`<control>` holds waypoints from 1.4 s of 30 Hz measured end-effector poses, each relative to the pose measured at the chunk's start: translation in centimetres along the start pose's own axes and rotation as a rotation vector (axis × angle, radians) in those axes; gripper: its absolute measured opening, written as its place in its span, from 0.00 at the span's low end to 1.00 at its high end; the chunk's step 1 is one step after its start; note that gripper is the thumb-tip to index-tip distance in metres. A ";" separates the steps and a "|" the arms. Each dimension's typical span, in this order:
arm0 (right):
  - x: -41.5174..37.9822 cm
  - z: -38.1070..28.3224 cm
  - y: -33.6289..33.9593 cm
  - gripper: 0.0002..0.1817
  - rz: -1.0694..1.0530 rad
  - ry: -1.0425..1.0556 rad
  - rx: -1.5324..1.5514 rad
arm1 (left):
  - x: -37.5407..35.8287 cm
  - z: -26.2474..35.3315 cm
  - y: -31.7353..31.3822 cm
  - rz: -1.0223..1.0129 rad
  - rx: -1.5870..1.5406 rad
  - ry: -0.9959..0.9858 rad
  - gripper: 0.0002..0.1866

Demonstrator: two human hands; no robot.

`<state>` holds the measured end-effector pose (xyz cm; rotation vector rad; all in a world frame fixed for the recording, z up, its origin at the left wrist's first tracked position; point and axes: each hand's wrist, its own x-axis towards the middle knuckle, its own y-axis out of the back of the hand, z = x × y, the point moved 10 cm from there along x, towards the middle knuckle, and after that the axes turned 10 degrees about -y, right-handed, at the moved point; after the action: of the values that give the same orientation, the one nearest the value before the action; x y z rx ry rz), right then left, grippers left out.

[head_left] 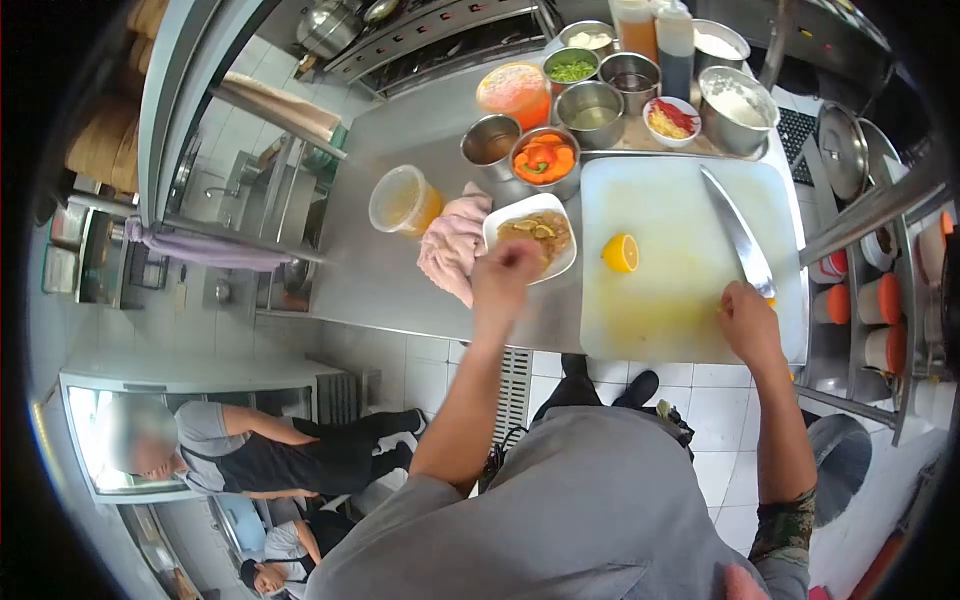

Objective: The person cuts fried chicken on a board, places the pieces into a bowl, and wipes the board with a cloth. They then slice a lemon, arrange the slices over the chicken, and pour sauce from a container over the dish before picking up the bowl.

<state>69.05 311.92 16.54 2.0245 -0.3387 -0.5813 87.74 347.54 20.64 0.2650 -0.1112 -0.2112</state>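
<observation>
My left hand [512,268] is over the near edge of a white square bowl [569,262] of brownish food with yellow slices [545,232]. Its fingers are bent together and slightly blurred; anything between them is hidden. At the right side of the pale cutting board [660,200], my right hand [748,322] is closed at the handle end of a large knife [738,230]. The blade lies flat on the board, its tip pointing away from me. A cut lemon half [620,253] sits on the board, left of the blade. Yellowish wet stains mark the near part.
A crumpled pink cloth [455,240] and a clear tub of orange liquid [405,202] stand left of the bowl. Behind are sliced carrots [544,158], several metal pots, chopped greens [571,67] and sauce bottles [674,40]. Two people, one a person in an apron [290,450], are at the left.
</observation>
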 end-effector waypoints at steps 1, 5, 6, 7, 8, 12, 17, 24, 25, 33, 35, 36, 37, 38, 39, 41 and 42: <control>0.1 0.1 -0.1 0.08 -0.018 -0.003 -0.001 | 1.1 -1.7 2.3 0.069 -0.047 0.046 0.10; 0.0 -0.4 0.3 0.08 -0.006 -0.016 -0.031 | 2.9 -4.1 4.3 0.272 -0.217 0.172 0.11; -0.1 -0.7 0.4 0.08 -0.002 -0.009 -0.028 | 3.1 -4.3 4.1 0.259 -0.201 0.165 0.10; -0.3 -0.9 0.5 0.08 0.002 -0.005 -0.024 | 3.1 -4.5 3.9 0.246 -0.183 0.160 0.10; -0.4 -1.0 0.6 0.09 0.005 -0.003 -0.019 | 3.1 -4.6 3.8 0.229 -0.166 0.155 0.10; 0.0 -0.5 0.0 0.09 -0.040 -0.030 -0.037 | 3.6 -3.3 4.6 0.145 0.256 0.029 0.09; -0.2 -0.3 -0.3 0.09 -0.049 -0.062 -0.047 | 5.5 -0.9 5.8 0.099 0.458 -0.343 0.14; -1.0 -0.8 -0.3 0.09 0.009 -0.104 -0.023 | 11.1 -0.7 5.1 -0.346 0.660 -0.496 0.17; -1.1 -0.7 -0.4 0.09 0.030 -0.122 -0.030 | 11.5 -0.8 3.9 -0.451 0.732 -0.583 0.19; -3.7 0.8 -0.3 0.07 0.315 -0.235 -0.078 | 12.3 -2.5 -1.2 -0.984 0.949 -0.715 0.23; -4.4 1.1 -0.4 0.07 0.373 -0.304 -0.101 | 12.4 -1.6 -1.0 -0.989 0.962 -0.747 0.20; -4.8 1.5 -0.7 0.08 0.374 -0.360 -0.093 | 12.5 -1.7 -0.8 -0.988 0.938 -0.801 0.18; -5.0 1.8 -0.7 0.08 0.376 -0.416 -0.086 | 12.6 -1.9 -0.5 -0.984 0.911 -0.856 0.16; -5.3 2.1 -0.8 0.09 0.378 -0.469 -0.081 | 12.6 -2.0 -0.3 -0.978 0.882 -0.907 0.15; -5.9 1.7 -0.7 0.08 0.383 -0.476 -0.044 | 12.6 -2.1 0.0 -0.975 0.870 -0.905 0.13; -6.6 1.9 -1.0 0.08 0.391 -0.547 -0.006 | 12.6 -2.2 0.6 -0.968 0.851 -0.897 0.11; -7.0 2.1 -1.2 0.07 0.395 -0.579 0.013 | 12.5 -2.3 0.8 -0.955 0.836 -0.904 0.11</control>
<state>61.99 314.18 16.41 1.7001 -1.0602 -0.9011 100.37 346.11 19.67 1.0405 -0.9889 -1.2403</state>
